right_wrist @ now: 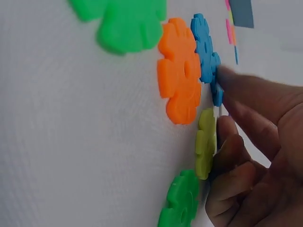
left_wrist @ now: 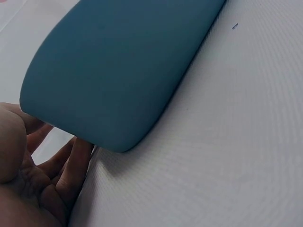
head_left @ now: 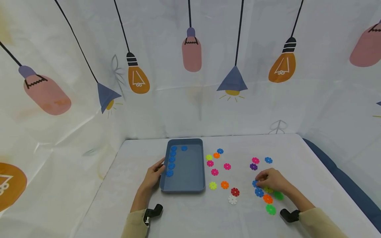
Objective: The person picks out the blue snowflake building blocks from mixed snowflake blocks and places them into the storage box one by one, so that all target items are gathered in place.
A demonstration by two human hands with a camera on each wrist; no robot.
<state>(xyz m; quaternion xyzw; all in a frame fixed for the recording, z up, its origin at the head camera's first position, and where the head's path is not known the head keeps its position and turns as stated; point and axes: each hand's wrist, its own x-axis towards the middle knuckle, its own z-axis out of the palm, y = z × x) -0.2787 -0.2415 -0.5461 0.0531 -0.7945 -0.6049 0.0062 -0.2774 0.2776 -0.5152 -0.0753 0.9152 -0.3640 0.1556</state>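
Left hand grips the grey-blue tray at its nine o'clock rim, thumb over the edge. Inside, five blue flower discs line that wall. Well apart, right hand pinches a blue disc at the hand's nine o'clock; whether lifted, hard to tell. Second blue piece just beside, eight o'clock.

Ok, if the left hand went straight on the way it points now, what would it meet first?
The blue-grey tray, at its left side in the head view. The left hand lies right at that edge, so there seems to be no free way before it; exact contact is hard to judge.
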